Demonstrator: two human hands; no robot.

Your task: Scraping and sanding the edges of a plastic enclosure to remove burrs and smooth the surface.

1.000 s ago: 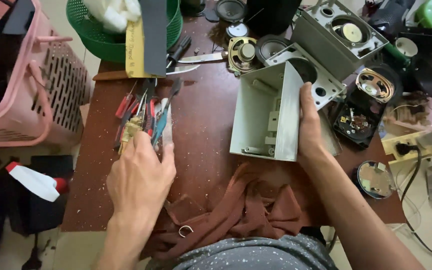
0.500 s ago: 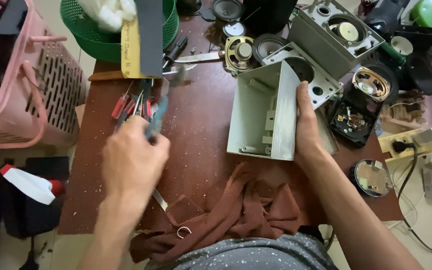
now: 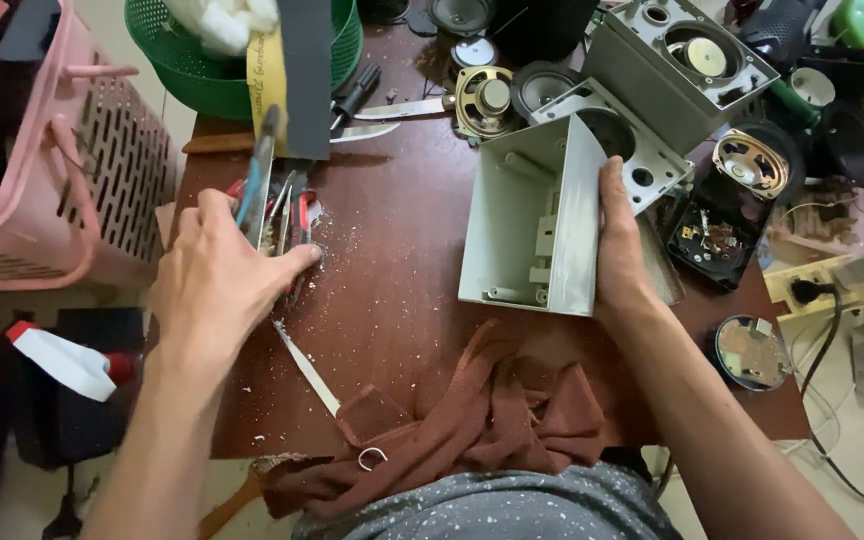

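Left hand (image 3: 217,285) fingers close around a blue-handled tool (image 3: 257,185) lifted from the tool pile (image 3: 287,225) at nine o'clock on the desk (image 3: 392,270); right hand (image 3: 622,240) fingers grip the grey speaker housing (image 3: 527,215), upright at centre; a brown cloth (image 3: 492,420) lies at six o'clock.

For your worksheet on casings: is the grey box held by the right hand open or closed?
Open. The grey box shows its bare inside, ribs and posts, with no cover; the right hand grips its side.

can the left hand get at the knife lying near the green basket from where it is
Probably yes: the left hand sits on the tools, and the table between them and the knife lies open.
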